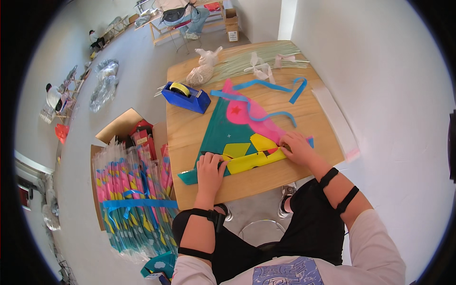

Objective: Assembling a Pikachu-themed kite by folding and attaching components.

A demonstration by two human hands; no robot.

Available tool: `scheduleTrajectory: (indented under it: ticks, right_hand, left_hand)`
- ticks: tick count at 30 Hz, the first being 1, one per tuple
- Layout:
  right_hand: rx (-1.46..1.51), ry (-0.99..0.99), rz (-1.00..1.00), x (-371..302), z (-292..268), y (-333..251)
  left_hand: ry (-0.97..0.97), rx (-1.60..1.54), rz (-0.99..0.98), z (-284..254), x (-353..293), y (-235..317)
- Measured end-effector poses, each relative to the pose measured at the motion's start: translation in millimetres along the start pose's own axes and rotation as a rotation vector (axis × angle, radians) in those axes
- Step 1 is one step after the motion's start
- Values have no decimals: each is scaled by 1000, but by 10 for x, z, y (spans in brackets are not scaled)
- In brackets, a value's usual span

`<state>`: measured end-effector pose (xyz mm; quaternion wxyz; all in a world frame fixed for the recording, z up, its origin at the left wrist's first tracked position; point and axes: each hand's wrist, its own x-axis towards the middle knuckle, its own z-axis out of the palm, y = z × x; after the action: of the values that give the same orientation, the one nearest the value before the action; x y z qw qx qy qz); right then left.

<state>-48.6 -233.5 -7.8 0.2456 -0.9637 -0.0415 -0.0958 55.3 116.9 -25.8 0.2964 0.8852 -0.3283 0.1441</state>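
Observation:
A teal, pink and yellow kite (223,135) lies flat on the wooden table (304,111), with blue ribbon tails (266,85) curling over its far end. My left hand (210,172) presses down on the kite's near left corner, fingers bent on the teal cloth. My right hand (297,148) rests on the kite's right edge, fingertips on the yellow and pink part. Neither hand holds anything lifted off the table.
A blue tape dispenser (186,96) stands at the table's left side. Behind it lie a clear plastic bag (202,71), thin pale sticks (256,57) and white ties. An open cardboard box with packed kites (130,190) sits on the floor to the left. People work far back.

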Motion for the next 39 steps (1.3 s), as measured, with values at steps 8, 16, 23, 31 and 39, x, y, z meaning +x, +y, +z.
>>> scheduleTrajectory:
  ticks: [8,16,23,31,39]
  right_hand:
    - [64,140,106,-19,135,-19]
    - [-14,130,198,58,194,-58]
    - [-121,131,158,41,213,-80]
    - [-88,145,167,49,203,-99]
    - [-70,193,176,33,262,-48]
  left_hand:
    - [5,-75,-92,-8,-7,-68]
    - [13,-75,-117,28,-37,-101]
    - [71,-90,-112,38,-48,-110]
    - [1,-125,-35,55,-81,2]
    - [-191,235,-72,270,-193,386]
